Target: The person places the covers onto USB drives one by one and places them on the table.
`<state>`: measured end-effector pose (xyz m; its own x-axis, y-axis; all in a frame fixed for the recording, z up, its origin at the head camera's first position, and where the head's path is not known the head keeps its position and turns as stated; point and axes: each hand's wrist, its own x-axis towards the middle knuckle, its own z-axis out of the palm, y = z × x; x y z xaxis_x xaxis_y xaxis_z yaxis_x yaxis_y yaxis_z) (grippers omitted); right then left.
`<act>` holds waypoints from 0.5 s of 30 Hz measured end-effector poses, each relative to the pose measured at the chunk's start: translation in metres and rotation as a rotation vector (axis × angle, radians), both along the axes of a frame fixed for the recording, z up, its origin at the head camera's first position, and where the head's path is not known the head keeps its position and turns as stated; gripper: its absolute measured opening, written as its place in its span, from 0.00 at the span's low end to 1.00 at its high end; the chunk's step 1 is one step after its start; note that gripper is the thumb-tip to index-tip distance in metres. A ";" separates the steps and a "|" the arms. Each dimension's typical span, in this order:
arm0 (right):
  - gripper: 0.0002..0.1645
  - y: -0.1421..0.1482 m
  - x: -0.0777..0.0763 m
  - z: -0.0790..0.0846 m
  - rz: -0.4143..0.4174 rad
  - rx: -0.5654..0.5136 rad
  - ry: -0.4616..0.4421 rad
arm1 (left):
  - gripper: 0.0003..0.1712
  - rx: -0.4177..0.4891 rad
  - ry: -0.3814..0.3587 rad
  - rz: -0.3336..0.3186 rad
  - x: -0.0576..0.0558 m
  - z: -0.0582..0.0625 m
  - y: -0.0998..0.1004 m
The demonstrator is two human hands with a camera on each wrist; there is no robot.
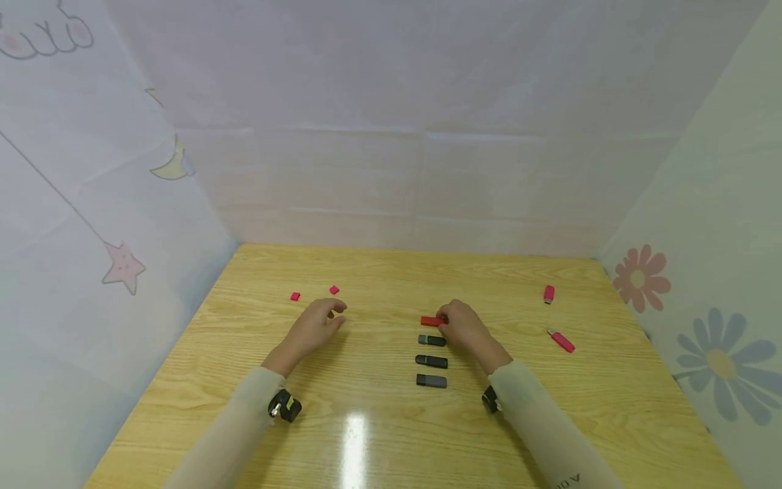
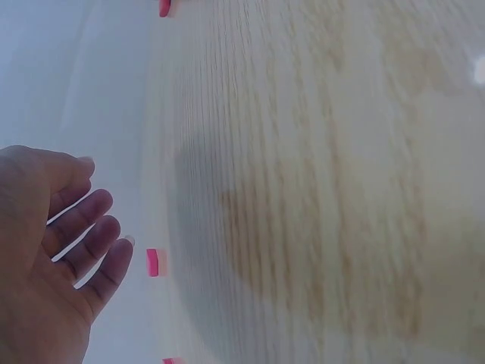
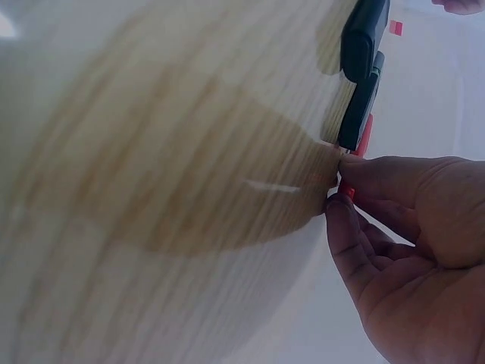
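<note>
My right hand (image 1: 464,324) pinches the right end of a red USB stick (image 1: 431,321) between thumb and fingers, low over the wooden table. In the right wrist view the red stick (image 3: 348,189) shows between the fingertips. Just nearer to me, three dark USB sticks lie in a column below it: a grey and black one with a green band (image 1: 431,340), a black one (image 1: 431,361) and a grey one with a dark end (image 1: 431,381). My left hand (image 1: 314,326) hovers over the table with relaxed, slightly bent fingers and holds nothing.
Two small pink-red caps (image 1: 295,296) lie beyond my left hand. On the right side are two uncapped pink-red USB sticks, one farther back (image 1: 549,294) and one nearer (image 1: 561,341). Patterned cloth (image 1: 391,176) stands around the table's back and sides.
</note>
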<state>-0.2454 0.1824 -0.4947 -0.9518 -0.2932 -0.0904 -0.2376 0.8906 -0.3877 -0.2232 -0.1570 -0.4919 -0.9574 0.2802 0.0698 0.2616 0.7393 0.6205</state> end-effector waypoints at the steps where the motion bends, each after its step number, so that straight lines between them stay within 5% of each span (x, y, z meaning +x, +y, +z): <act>1: 0.15 0.000 0.000 0.000 0.001 0.001 -0.002 | 0.17 0.002 -0.004 0.000 0.000 0.000 0.000; 15: 0.16 0.007 0.004 0.007 -0.009 -0.043 -0.036 | 0.17 -0.011 0.044 0.007 -0.002 -0.002 -0.013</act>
